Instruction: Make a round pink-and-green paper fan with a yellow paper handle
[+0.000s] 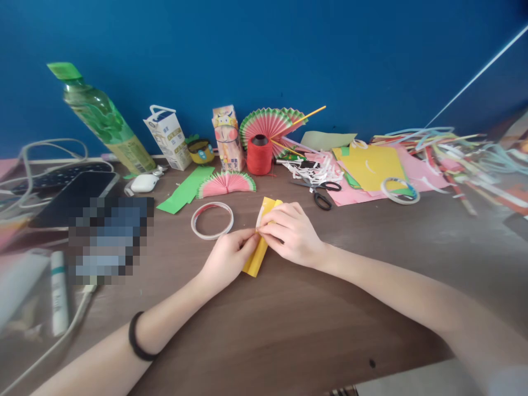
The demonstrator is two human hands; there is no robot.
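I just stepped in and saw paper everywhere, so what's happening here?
A person has both hands on a folded strip of yellow paper: the left hand and right hand meet fingertip to fingertip over it. A tape roll lies beside the left hand; a pink-and-green paper fan and scissors lie farther back.

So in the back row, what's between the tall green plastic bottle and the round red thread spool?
The head view shows a white printed carton, a small yellow cup-shaped figure and a tall box with a drawn face.
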